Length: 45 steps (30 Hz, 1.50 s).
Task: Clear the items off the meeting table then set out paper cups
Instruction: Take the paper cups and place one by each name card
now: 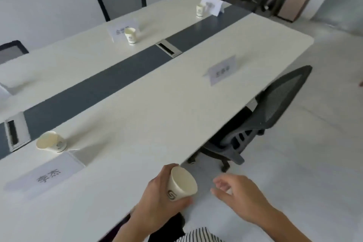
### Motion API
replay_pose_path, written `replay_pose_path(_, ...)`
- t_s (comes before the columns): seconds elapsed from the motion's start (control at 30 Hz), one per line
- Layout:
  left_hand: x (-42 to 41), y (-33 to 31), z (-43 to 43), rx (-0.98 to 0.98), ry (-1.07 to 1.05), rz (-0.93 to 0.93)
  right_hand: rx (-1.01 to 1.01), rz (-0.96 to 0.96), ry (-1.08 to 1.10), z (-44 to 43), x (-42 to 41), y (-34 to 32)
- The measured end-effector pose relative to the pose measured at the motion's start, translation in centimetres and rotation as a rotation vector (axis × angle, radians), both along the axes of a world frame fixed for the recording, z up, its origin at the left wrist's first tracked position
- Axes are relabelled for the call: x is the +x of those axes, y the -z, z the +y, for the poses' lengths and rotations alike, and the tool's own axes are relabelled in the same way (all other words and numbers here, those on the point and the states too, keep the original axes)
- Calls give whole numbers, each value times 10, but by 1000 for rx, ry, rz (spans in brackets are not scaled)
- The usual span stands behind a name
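Note:
My left hand (157,198) grips a cream paper cup (181,183) with a dark logo, tilted with its mouth toward the right, at the near edge of the long white meeting table (157,108). Just right of the cup, off the table edge, my right hand (237,196) hovers with fingers spread and nothing in it. Three more paper cups stand on the table: one at the near left (51,142) behind a name card (47,177), one at the far side (130,35), one at the far end (199,10).
A dark strip (102,88) with two cable hatches runs down the table's middle. Further name cards stand at the right (223,70) and far side (119,30). A black mesh chair (265,116) is tucked under the right edge; other chairs line the far side. Shelving stands at back right.

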<state>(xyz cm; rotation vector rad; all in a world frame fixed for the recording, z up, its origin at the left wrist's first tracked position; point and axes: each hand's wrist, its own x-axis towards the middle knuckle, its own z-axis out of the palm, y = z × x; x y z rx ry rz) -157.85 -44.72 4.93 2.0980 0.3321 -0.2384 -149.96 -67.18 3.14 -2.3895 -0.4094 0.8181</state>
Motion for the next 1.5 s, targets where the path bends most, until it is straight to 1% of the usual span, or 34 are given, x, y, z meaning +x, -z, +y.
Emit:
replay_pose_path(0.13, 25, -6, -83, -36, 235, -3, 8, 25, 226, -89, -22, -9)
replay_pose_path(0.27, 73, -13, -150, -80, 437, 3, 64, 9, 434, -155, -9, -23)
replay_pose_path(0.43, 151, -7, -238, -117, 648, 40, 217, -17, 639, -221, 35, -37)
replay_pose_path(0.57, 216, -11, -317, -78, 799, 16, 223, -43, 776, -285, 81, -46)
replay_pose_path(0.7, 279, -30, -391, -101, 926, 0, 267, -69, 911, -351, 123, -59)
replay_pose_path(0.9, 354, -45, -488, -90, 1075, 22, 442, -11, 1087, -441, 172, -59)
replay_pose_path(1.03, 412, -29, -552, -2, 1038, -8, 477, -42, 1152, -527, 224, -51)
replay_pose_path(1.13, 453, -21, -597, 82, 941, -16, 445, -67, 1146, -595, 274, -53)
replay_pose_path(1.23, 490, -30, -629, 136, 857, -6, 415, -91, 1125, -647, 325, -63)
replay_pose_path(1.3, 510, -35, -637, 144, 796, 1, 402, -98, 1082, -669, 362, -68)
replay_pose_path(1.4, 532, -33, -627, 139, 665, 36, 354, -92, 957, -682, 420, -65)
replay_pose_path(1.5, 550, -24, -601, 128, 587, 152, 324, -86, 830, -671, 478, -58)
